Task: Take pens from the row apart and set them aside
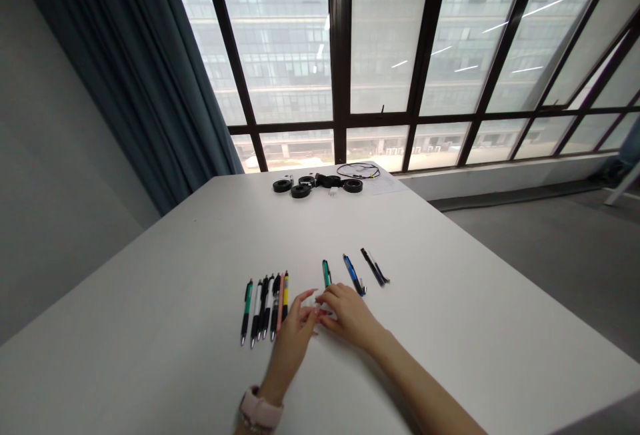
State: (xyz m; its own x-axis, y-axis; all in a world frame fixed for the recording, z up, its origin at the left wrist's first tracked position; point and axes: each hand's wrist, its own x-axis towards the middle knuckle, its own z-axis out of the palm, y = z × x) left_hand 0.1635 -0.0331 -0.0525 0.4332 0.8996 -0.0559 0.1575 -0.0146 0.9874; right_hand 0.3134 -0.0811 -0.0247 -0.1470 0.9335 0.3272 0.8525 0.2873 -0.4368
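Note:
My left hand (293, 341) and my right hand (350, 315) meet fingertip to fingertip on the white table (175, 301), pinching a small pale object that I cannot make out. A green pen (326, 273) lies just beyond my right fingers. To its right lie a blue pen (354, 275) and a black pen (374, 267). Left of my left hand, several pens (265, 305) lie side by side in a row, among them a green one, black ones, a pink one and a yellow one. A pink watch sits on my left wrist.
At the table's far edge lie black round rolls (300, 189), a coiled black cable (357, 169) and a sheet of paper (387, 183). Large windows and a blue curtain (135, 68) stand behind. Grey floor lies to the right of the table.

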